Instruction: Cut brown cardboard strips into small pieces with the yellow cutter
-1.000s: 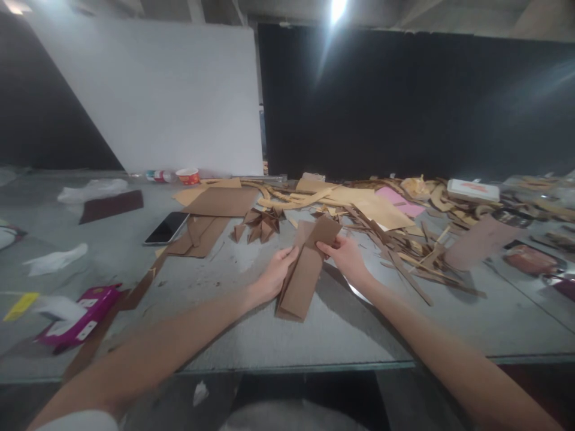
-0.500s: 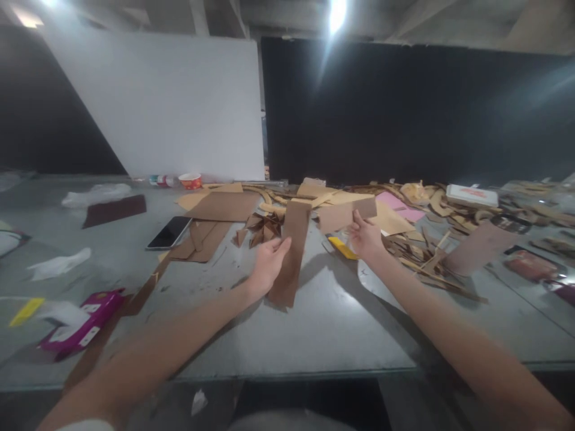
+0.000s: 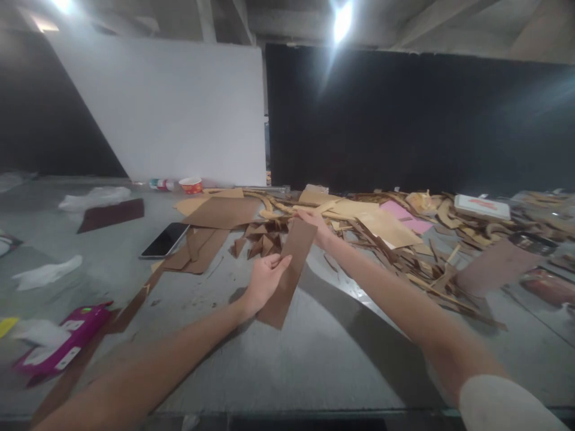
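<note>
A long strip of brown cardboard (image 3: 291, 272) slants up and away from me over the table. My left hand (image 3: 268, 276) pinches its left edge near the middle, thumb on top. At the far end of the strip is my right hand (image 3: 314, 226), its fingers closed at the top edge and partly hidden behind the cardboard. Left of that end lies a heap of small folded brown pieces (image 3: 263, 240). The smaller brown piece from before cannot be made out.
Flat brown sheets (image 3: 224, 212) and a phone (image 3: 165, 240) lie to the left, with a purple tissue pack (image 3: 67, 341) nearer me. Cardboard offcuts (image 3: 431, 272), tan sheets (image 3: 390, 229), pink paper (image 3: 404, 216) and a white box (image 3: 482, 207) cover the right. A red cup (image 3: 191, 185) stands at the back.
My right hand has moved left from the smaller brown piece to the strip's far end. The strip has tilted, its near end shifting left and toward me. The yellow object has gone from view.
</note>
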`<action>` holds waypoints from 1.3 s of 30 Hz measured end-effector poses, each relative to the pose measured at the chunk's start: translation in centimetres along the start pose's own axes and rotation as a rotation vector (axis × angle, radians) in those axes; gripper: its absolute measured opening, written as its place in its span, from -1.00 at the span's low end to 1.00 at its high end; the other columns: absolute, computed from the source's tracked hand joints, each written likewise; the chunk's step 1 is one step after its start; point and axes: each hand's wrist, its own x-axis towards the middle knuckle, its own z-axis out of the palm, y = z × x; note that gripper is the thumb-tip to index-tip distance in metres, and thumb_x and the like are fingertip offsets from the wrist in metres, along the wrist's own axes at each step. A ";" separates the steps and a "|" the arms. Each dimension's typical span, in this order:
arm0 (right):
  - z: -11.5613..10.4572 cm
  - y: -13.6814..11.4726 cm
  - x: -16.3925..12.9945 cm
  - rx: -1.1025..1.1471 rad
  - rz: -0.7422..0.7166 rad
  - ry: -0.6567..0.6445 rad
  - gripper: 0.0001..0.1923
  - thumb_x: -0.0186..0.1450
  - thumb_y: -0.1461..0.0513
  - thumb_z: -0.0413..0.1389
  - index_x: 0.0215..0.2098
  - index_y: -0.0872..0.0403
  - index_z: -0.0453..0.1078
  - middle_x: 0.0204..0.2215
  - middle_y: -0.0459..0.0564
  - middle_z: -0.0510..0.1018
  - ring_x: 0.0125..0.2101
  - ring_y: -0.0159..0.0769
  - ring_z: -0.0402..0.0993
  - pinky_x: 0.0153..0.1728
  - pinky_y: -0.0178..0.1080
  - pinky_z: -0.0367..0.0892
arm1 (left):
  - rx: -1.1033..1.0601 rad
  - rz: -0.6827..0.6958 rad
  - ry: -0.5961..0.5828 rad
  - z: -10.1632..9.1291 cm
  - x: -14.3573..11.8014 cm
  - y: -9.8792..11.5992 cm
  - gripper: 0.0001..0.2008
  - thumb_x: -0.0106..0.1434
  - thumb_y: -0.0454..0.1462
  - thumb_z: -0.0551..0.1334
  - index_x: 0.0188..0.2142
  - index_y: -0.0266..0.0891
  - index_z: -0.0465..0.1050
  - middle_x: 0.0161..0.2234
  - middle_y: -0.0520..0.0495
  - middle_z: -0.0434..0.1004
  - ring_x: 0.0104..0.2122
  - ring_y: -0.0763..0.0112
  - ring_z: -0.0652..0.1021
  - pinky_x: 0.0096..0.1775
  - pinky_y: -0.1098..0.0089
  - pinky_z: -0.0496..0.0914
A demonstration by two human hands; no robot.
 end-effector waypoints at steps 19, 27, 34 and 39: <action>-6.8 1.3 -11.6 -0.271 -0.079 -0.113 -0.39 0.31 -0.31 0.25 -0.43 0.03 0.50 -0.55 0.00 0.62 -0.52 -0.27 0.46 -0.47 -0.24 0.31 | 0.014 -0.169 -0.349 0.7 -0.1 -0.1 -0.48 0.34 0.20 0.23 -0.27 -0.23 0.57 -0.36 -0.04 0.60 -0.38 0.33 0.50 -0.32 0.39 0.30; -7.4 1.5 -12.1 -0.211 -0.022 -0.084 -0.48 0.25 -0.23 0.33 -0.27 0.04 0.54 -0.49 -0.03 0.64 -0.51 -0.26 0.50 -0.43 -0.24 0.34 | 0.301 -0.060 -0.358 -2.3 3.0 -0.2 -0.47 0.38 0.19 0.17 -0.39 -0.21 0.50 -0.43 -0.03 0.51 -0.38 0.26 0.47 -0.33 0.35 0.23; -7.6 1.9 -13.8 -0.151 0.104 -0.100 -0.48 0.25 -0.23 0.36 -0.43 0.01 0.47 -0.54 -0.04 0.64 -0.54 -0.29 0.49 -0.44 -0.24 0.31 | 1.083 0.154 -0.436 -7.9 8.7 0.8 -0.60 0.48 -0.09 0.23 -0.48 -0.20 0.42 -0.48 -0.07 0.46 -0.40 0.22 0.50 -0.27 0.30 0.26; -6.1 2.9 -14.8 -0.033 0.159 -0.071 -0.43 0.19 -0.27 0.41 -0.42 0.01 0.45 -0.53 -0.06 0.63 -0.55 -0.31 0.49 -0.44 -0.24 0.34 | 1.428 0.461 -0.177 -7.8 8.2 2.1 -0.68 0.45 -0.43 0.11 0.08 -0.30 0.56 -0.02 -0.34 0.64 0.05 -0.02 0.57 0.04 0.14 0.44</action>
